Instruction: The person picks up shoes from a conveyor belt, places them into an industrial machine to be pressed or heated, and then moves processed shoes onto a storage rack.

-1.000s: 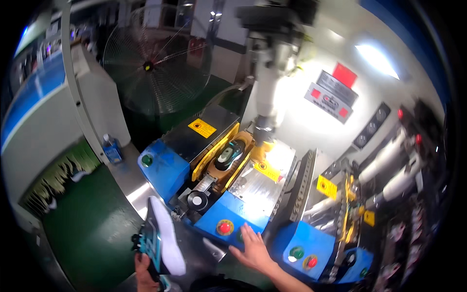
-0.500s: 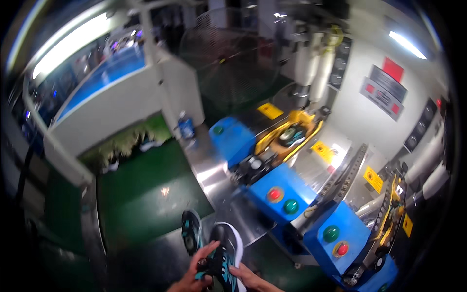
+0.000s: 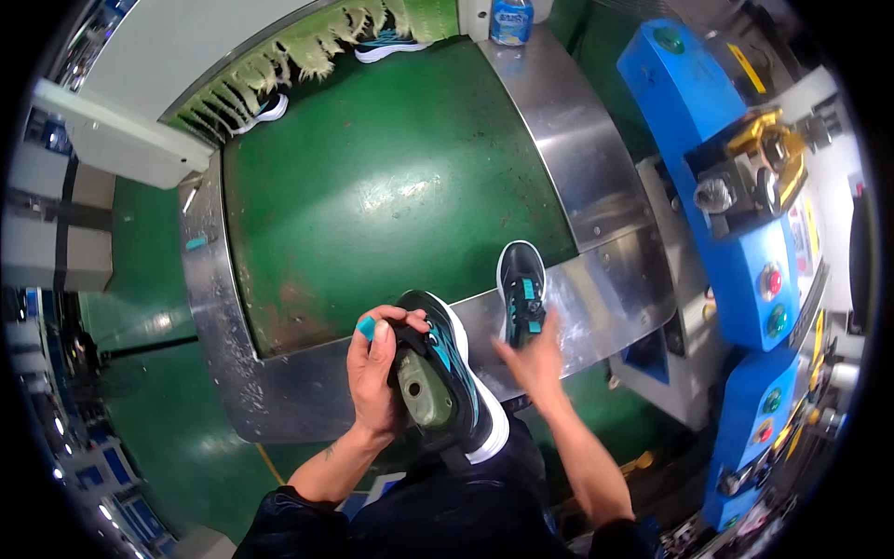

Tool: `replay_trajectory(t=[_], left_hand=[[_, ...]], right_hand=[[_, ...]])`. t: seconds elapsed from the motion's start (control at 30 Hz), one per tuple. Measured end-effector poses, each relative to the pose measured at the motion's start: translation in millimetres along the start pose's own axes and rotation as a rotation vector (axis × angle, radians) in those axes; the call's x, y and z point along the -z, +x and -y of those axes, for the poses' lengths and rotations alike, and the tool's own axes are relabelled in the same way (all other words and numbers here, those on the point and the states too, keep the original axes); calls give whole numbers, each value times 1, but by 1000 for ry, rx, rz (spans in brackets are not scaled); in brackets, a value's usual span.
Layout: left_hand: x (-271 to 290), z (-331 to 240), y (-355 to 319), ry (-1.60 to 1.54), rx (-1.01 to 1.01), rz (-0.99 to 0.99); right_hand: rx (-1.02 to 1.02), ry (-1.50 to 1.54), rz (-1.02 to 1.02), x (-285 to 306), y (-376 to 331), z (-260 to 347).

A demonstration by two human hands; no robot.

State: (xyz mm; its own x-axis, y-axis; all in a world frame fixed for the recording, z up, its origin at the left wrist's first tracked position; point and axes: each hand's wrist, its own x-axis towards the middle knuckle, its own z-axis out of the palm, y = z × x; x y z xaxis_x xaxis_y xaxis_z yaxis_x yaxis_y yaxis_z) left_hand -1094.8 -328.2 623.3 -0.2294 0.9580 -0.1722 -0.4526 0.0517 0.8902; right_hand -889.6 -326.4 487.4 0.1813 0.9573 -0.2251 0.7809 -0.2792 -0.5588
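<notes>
A black sneaker with teal lines and a white sole (image 3: 477, 401) lies tilted in front of my body, a green shoe last (image 3: 424, 396) showing in its opening. My left hand (image 3: 374, 377) is closed on its upper by the tongue, where a teal tab (image 3: 367, 327) sticks out between the fingers. A second black and teal sneaker (image 3: 520, 265) stands on the metal edge to the right, toe pointing away. By its heel is my right hand (image 3: 537, 359), smeared by motion; whether it touches that sneaker I cannot tell.
Ahead lies a green conveyor belt (image 3: 391, 196) in a steel frame (image 3: 596, 186). Two more sneakers peek from under a ragged fringe curtain (image 3: 307, 47). A blue bottle (image 3: 511, 23) stands at the far right corner. Blue machine housings (image 3: 745, 279) with red and green buttons line the right.
My view has swung down, with the belt now central and the machines at the right. My right hand has left the held sneaker and moved to the second one. The left keeps its hold.
</notes>
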Motion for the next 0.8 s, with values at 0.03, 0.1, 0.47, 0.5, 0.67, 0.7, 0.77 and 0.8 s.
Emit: replay_trajectory(t=[0.03, 0.1, 0.47, 0.5, 0.67, 0.7, 0.77, 0.8], left_hand=[[3, -7, 10, -64, 22, 15], [16, -20, 28, -74, 64, 85], [-27, 28, 59, 179, 125, 690], [-55, 29, 40, 117, 186, 860], [-155, 46, -118, -238, 445, 1657], [-171, 48, -163, -277, 515, 1791], [-155, 40, -247, -213, 644, 1919], [-140, 42, -260, -202, 708, 2077]], right_hand=[[-59, 66, -43, -5, 18, 18], [-154, 161, -61, -13, 34, 42], [-527, 1000, -345, 119, -192, 21], [-529, 1009, -424, 137, -224, 25], [-494, 762, -922, 151, -370, 55], [-539, 753, -1057, 149, -410, 62], [-610, 691, -1361, 90, -484, 64], [-608, 1032, -1545, 51, -502, 83]])
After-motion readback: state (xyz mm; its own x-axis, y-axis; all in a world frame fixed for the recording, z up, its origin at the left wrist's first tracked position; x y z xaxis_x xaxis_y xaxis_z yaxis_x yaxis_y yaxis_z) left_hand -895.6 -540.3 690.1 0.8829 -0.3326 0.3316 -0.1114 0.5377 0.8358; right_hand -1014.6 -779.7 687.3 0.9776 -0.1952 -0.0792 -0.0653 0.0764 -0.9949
